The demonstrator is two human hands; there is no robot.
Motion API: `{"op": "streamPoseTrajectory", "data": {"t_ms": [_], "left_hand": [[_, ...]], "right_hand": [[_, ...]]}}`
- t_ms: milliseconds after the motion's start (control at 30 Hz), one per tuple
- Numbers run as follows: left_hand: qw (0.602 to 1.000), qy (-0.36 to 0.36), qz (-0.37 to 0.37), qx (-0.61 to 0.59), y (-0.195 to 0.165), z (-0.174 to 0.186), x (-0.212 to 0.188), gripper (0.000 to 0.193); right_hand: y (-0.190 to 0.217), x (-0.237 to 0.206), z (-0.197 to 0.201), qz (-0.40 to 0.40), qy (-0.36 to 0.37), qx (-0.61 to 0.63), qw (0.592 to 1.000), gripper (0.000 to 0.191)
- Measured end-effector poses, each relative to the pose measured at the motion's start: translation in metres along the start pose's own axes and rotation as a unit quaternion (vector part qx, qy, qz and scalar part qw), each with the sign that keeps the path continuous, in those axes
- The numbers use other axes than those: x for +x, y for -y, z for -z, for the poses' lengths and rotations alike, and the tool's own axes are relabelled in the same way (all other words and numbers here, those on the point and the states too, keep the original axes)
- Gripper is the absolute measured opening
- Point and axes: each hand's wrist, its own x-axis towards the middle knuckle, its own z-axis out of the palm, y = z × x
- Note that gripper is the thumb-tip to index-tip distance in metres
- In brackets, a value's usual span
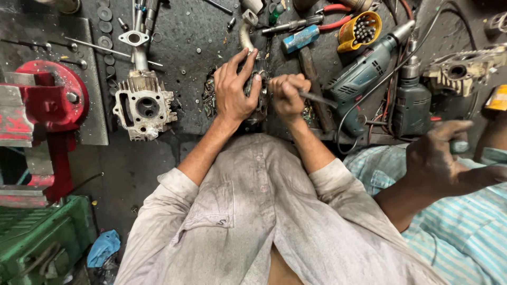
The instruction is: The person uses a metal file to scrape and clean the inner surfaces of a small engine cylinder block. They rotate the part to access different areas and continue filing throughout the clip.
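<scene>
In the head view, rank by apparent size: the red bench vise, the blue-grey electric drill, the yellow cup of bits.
1. Red bench vise, though it is cut off by the frame edge.
2. Blue-grey electric drill.
3. Yellow cup of bits, clearly smallest.

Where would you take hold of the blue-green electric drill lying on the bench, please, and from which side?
Judging by its pose, grip the electric drill round its handle, the dark-edged part at its lower end near the cable. It lies on its side, chuck pointing up-right toward the yellow bit holder. Come from the near side with the right hand, since a second dark drill crowds its right flank.
</scene>
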Motion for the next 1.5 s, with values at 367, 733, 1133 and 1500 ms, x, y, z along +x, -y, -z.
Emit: {"op": "streamPoseTrajectory", "data": {"t_ms": [367,733,1133,1500], "left_hand": [[0.999,-0.019,-0.026,0.006,0.000,-0.002,0.002,0.052],[1.000,-0.019,-0.020,-0.001,0.004,-0.005,-0.002,0.050],[1.000,-0.011,-0.018,-0.002,0.003,-0.005,0.000,0.050],[1.000,-0.001,-0.022,0.006,0.004,0.000,0.002,0.050]], "right_hand": [[0.003,0.006,-0.008,0.050,0.007,-0.087,0.995,0.047],[0.003,0.002,-0.017,0.120,0.071,-0.154,0.978,0.056],[0.010,-0.011,0.007,-0.196,-0.284,0.223,0.912,0.050],[0.065,-0.028,0.050,-0.353,-0.123,-0.430,0.822,0.069]]}}
